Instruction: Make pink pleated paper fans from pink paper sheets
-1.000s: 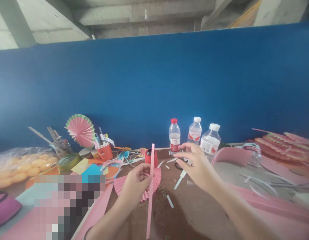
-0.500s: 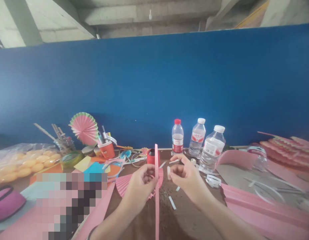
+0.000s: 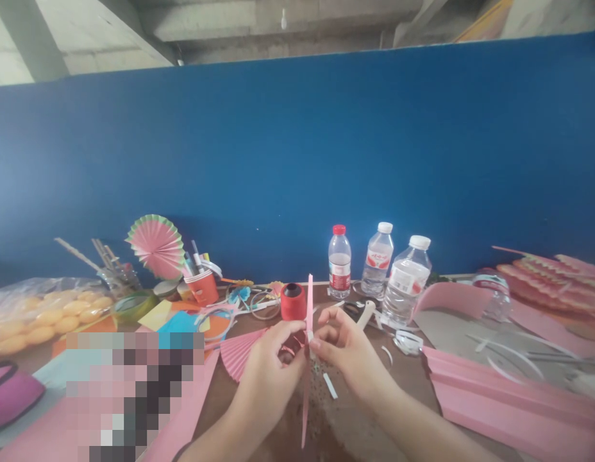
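My left hand point(image 3: 274, 360) pinches a narrow folded strip of pink paper point(image 3: 310, 296) near its middle, holding it nearly upright and edge-on to me. My right hand point(image 3: 351, 351) is closed at the same spot, with a small white strip point(image 3: 310, 335) between thumb and fingers against the pink paper. Whether the white strip sticks to the paper, I cannot tell. Behind my left hand a pleated pink paper fan point(image 3: 237, 354) lies on the table, partly covered. Just beyond the hands stands a red spool of thread point(image 3: 293, 301). Another white strip point(image 3: 330, 385) lies below my right hand.
Three water bottles point(image 3: 339, 262) stand at the back, near white-handled scissors point(image 3: 367, 314). At left are a red cup of pens point(image 3: 202, 287), a pink-and-green fan point(image 3: 156, 247) and a bag of yellow balls point(image 3: 52, 314). Folded pink paper point(image 3: 499, 404) lies right.
My right hand has moved left, bringing the white strip against the pink paper. The pink strip now tilts slightly, and its lower end has come into view.
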A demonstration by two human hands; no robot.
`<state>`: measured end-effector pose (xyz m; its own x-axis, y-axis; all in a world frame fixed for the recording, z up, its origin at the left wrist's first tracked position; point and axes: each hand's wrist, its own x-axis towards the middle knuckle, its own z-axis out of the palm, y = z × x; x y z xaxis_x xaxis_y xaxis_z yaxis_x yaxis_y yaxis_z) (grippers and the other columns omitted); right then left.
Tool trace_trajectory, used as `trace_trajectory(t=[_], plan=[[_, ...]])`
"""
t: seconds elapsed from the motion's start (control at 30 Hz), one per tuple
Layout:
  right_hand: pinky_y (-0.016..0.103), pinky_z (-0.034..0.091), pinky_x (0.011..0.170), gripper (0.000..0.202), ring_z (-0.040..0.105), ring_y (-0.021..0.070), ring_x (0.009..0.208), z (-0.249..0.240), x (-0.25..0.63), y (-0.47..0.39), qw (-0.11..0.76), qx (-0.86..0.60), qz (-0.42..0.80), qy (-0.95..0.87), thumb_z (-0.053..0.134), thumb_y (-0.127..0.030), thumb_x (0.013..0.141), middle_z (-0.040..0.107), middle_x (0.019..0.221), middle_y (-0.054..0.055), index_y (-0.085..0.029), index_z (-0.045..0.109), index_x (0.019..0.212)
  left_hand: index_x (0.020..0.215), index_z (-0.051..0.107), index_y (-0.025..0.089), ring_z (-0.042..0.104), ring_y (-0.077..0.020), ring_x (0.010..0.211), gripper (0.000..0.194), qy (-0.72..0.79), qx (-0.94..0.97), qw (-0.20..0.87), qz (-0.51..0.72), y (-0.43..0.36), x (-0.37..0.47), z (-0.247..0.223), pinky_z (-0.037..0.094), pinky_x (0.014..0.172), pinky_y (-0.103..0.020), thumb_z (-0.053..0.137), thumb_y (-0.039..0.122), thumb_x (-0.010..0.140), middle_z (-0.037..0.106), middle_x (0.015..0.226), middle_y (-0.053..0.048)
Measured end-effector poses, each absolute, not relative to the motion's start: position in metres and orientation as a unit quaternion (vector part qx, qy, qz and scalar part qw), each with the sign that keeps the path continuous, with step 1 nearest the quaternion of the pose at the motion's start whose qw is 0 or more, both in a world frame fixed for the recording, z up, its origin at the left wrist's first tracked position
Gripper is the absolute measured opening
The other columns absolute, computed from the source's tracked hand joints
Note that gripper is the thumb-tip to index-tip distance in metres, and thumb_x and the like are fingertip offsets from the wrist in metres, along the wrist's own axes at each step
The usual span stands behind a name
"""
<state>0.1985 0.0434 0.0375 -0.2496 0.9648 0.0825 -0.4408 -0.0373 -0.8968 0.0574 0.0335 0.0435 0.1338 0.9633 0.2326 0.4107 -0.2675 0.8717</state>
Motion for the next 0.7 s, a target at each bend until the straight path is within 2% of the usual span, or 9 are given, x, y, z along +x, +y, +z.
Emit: trace_trajectory(t=[0.2, 0.47, 0.7], plan=[[0.021, 0.034, 0.059, 0.033, 0.048, 0.0091, 0.057, 0.0325, 0.1986, 0.0441, 0.543, -0.298, 0.641, -0.452, 0.073, -0.025, 0.067, 0.054, 0.058, -0.008, -0.022, 0.044, 0.082, 0.097, 0.060, 0.019, 0.062, -0.0188, 0.075, 0.022, 0.516, 0.682, 0.316, 0.411, 0.0309, 0.0587, 0.0472, 0.048, 0.062, -0.027, 0.050, 0.015, 0.076, 0.066, 0.089, -0.005], [0.021, 0.031, 0.055, 0.033, 0.046, 0.0089, 0.054, 0.0352, 0.1984, 0.0414, 0.544, -0.319, 0.637, -0.443, 0.075, -0.028, 0.065, 0.052, 0.057, -0.008, -0.021, 0.046, 0.079, 0.098, 0.060, 0.020, 0.060, -0.0175, 0.071, 0.023, 0.516, 0.693, 0.292, 0.411, 0.0315, 0.0574, 0.0424, 0.047, 0.059, -0.027, 0.052, 0.017, 0.077, 0.065, 0.091, -0.004], [0.021, 0.028, 0.052, 0.033, 0.043, 0.0085, 0.052, 0.0348, 0.1980, 0.0418, 0.551, -0.318, 0.640, -0.430, 0.075, -0.026, 0.064, 0.051, 0.056, -0.008, -0.020, 0.045, 0.077, 0.099, 0.062, 0.021, 0.060, -0.0180, 0.076, 0.027, 0.519, 0.689, 0.303, 0.405, 0.0302, 0.0581, 0.0437, 0.047, 0.065, -0.027, 0.051, 0.015, 0.075, 0.065, 0.096, -0.005]])
